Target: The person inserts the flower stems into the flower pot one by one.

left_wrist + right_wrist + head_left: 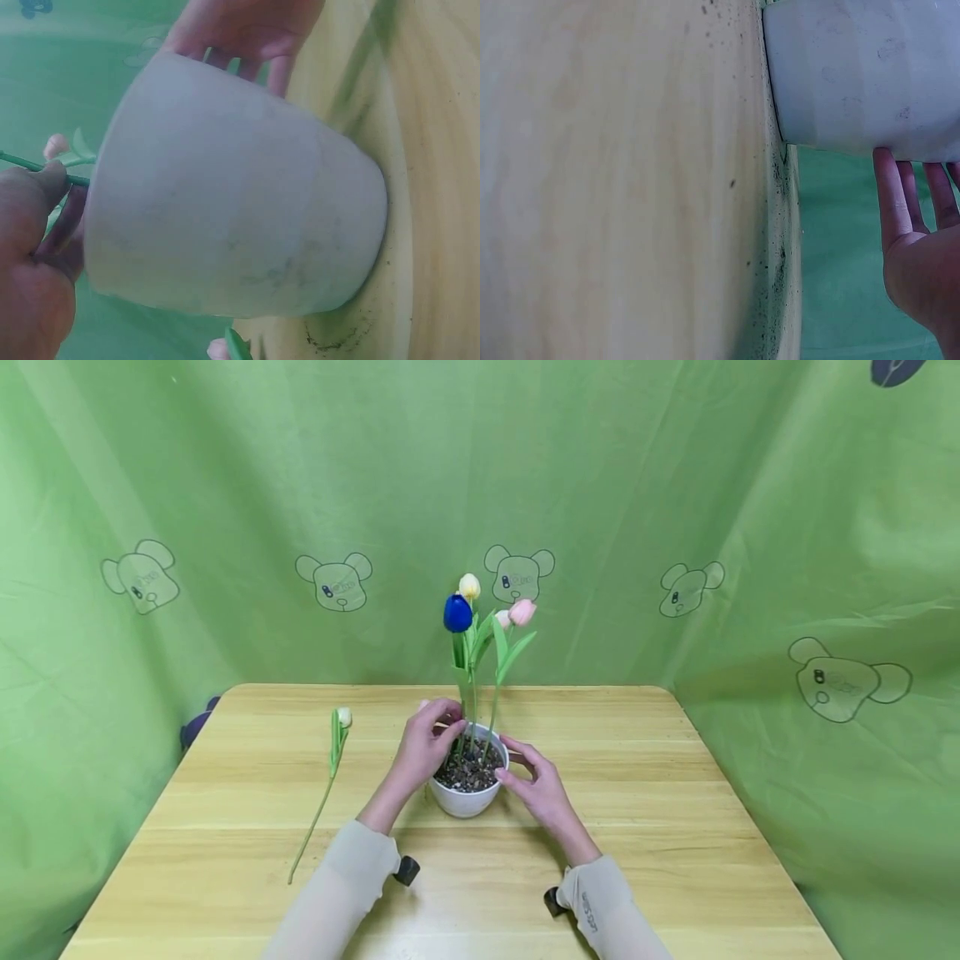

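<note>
A white pot [465,802] full of dark soil [468,770] stands upright on the table. Artificial tulips rise from it: a blue tulip [457,613], a cream tulip [469,586] and a pink tulip [522,612], with a paler bloom partly hidden behind the pink one. At the pot's left rim, my left hand [423,747] pinches a green stem [77,180] between thumb and fingers, just above the soil. My right hand [543,789] rests against the pot's right side, thumb near the rim and fingers [891,195] straight, fingertips touching the wall.
One white tulip [344,717] with a long stem lies on the left of the wooden table [637,827]. A pale bud [423,702] shows just behind my left hand. Dark soil crumbs [337,341] lie beside the pot. Green curtains [420,460] enclose the back and sides.
</note>
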Demonstrator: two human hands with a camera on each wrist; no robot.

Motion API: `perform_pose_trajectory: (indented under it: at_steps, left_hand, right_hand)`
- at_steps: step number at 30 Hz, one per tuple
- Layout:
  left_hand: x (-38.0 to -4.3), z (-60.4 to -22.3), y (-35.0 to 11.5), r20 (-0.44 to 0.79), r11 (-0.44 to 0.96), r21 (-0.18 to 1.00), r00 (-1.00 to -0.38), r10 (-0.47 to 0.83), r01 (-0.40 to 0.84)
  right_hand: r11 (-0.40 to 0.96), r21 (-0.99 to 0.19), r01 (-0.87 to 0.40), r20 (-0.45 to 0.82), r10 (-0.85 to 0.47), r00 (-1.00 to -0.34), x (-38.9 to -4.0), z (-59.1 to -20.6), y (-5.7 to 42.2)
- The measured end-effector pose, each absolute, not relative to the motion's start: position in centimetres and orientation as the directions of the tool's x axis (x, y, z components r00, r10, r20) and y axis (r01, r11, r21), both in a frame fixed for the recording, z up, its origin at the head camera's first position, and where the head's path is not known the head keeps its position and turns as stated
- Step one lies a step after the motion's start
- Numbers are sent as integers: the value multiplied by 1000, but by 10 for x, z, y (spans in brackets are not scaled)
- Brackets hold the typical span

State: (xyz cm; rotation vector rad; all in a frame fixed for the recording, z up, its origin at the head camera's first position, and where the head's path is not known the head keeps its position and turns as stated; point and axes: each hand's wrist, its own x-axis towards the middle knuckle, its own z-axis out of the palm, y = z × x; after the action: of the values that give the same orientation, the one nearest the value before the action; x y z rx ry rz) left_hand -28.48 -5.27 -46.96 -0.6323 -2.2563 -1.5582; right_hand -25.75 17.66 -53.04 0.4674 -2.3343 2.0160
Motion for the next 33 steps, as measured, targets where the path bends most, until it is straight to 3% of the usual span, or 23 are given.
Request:
perform_pose_trajectory:
  at_steps: [13,33]
  left_hand:
    - [-289,-493,-55,571,359,711,-794,209,605]
    - [-291,-489,-53,477,460,698,-836,272,548]
  right_hand:
    - [144,-958,-247,214,-214,-953,-254,-529,176]
    - [159,-959,-234,201,-198,-959,-256,-528,177]
